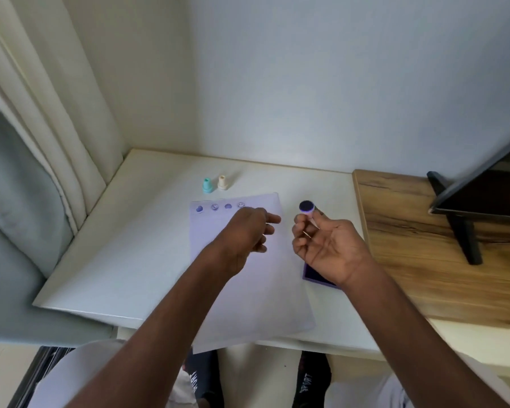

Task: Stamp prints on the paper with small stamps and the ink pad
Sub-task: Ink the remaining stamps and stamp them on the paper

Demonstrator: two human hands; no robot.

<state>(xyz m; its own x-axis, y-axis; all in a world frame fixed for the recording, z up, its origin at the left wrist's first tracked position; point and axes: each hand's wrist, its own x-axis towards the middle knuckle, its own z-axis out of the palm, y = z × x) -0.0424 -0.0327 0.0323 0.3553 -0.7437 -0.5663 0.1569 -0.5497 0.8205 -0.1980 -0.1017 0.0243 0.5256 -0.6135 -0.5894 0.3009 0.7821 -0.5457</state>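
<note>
Stamp in hand: a small stamp turned face-up, its round face dark with purple ink, held above the table just right of the paper.
Right hand: palm up, thumb and fingertips pinching the stamp's stem — the other fingers loosely curled.
Ink pad: purple, lying on the table, mostly hidden under the right hand and wrist.
Paper: a white sheet on the table, its near edge hanging over the front; four purple prints sit in a row along its far edge.
Left hand: hovering over the paper, fingers loosely bent, holding nothing.
Spare stamps: a teal stamp and a cream stamp stand upright side by side — just beyond the paper's far edge.
Table: white, beside a curtain.
</note>
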